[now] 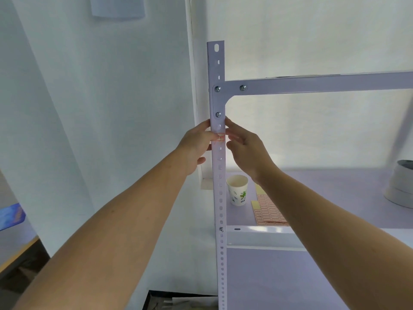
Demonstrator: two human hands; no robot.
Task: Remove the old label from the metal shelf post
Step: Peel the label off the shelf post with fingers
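Observation:
A white perforated metal shelf post (pixel 220 198) stands upright in the middle of the view. A small label with red print (pixel 220 138) is stuck across it just below the corner bracket. My left hand (pixel 196 146) wraps the post from the left, its thumb lying on the label's left end. From the right, my right hand (pixel 243 148) meets the post with thumb and fingertips pinched at the label's right edge. Whether that edge is lifted cannot be told.
A paper cup (pixel 237 190) and a sheet of red-printed labels (pixel 268 211) lie on the shelf board (pixel 335 189) right of the post. A grey-white roll (pixel 401 186) sits at far right. A horizontal beam (pixel 312 85) crosses above. A white wall is on the left.

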